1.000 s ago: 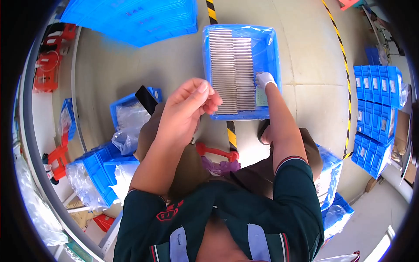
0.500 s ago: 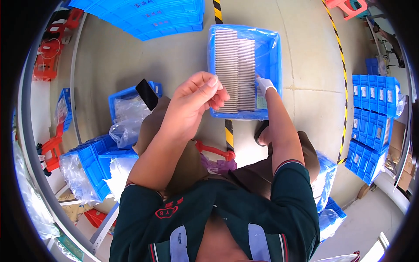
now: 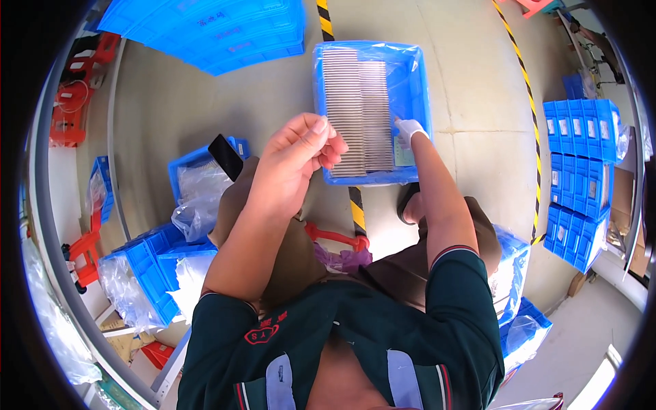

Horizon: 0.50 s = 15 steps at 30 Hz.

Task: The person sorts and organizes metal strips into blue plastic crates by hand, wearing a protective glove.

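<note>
Head view, looking straight down: a seated person in a dark green shirt works over a blue plastic tray lined with clear film (image 3: 418,82), which sits on the pale concrete floor ahead of the knees and holds two long rows of thin grey metal strips (image 3: 357,109) packed side by side. The rows' long axis runs away from the person, up the picture, while each strip lies crosswise. The right hand (image 3: 408,130), in a white glove, is the nearer one: it is touching the rows' right edge near the tray's near end, fingers closed small, though what it grips, if anything, cannot be told. The bare left hand (image 3: 301,154) hangs raised between the tray and the camera, just left of the near-left corner, thumb and fingers pinched narrow together; whether a strip sits between them is too fine to see. A black phone-like slab (image 3: 225,157) leans in a smaller blue bin with clear bags (image 3: 198,184) by the left knee. Against the frames of a second and half a second ago, the tray appears further up-right in the picture, the left hand has lifted slightly, and the gloved hand stays at the same spot on the rows.
</note>
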Each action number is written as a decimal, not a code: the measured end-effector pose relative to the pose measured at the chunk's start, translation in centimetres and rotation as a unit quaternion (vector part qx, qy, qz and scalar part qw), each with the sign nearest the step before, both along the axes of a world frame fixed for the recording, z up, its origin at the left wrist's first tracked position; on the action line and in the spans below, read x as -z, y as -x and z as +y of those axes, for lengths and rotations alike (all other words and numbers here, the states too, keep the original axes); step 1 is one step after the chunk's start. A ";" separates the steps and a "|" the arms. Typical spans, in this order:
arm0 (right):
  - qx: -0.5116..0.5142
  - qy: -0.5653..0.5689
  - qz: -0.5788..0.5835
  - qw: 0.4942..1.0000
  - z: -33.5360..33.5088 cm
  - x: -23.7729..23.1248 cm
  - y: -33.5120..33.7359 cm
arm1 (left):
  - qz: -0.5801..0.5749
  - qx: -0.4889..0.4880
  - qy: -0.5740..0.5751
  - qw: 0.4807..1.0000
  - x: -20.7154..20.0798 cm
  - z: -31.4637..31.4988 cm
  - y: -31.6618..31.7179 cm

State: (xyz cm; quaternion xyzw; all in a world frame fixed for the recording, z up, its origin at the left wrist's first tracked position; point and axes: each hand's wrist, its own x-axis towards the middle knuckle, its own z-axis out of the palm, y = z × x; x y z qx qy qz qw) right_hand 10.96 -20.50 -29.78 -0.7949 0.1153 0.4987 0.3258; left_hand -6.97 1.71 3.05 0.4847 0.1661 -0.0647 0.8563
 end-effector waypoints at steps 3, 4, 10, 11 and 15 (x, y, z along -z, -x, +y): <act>-0.408 0.220 -0.256 0.848 -25.5 0.8 -8.2 | -0.069 0.093 0.129 0.985 -0.4 -5.6 -3.3; -0.416 0.163 -0.256 0.857 -18.2 0.5 -6.3 | -0.041 0.076 0.083 0.993 0.9 -4.1 -2.7; -0.127 0.193 -0.363 0.903 -11.1 -25.6 1.0 | -0.028 0.046 0.031 0.998 2.3 -1.6 -2.5; -0.073 0.167 -0.403 0.897 -13.4 -27.7 2.8 | -0.028 0.056 0.024 0.998 2.4 -1.6 -2.8; 0.066 0.172 -0.333 0.925 -22.9 -33.5 12.1 | -0.004 0.072 0.009 0.997 2.6 -2.2 -3.0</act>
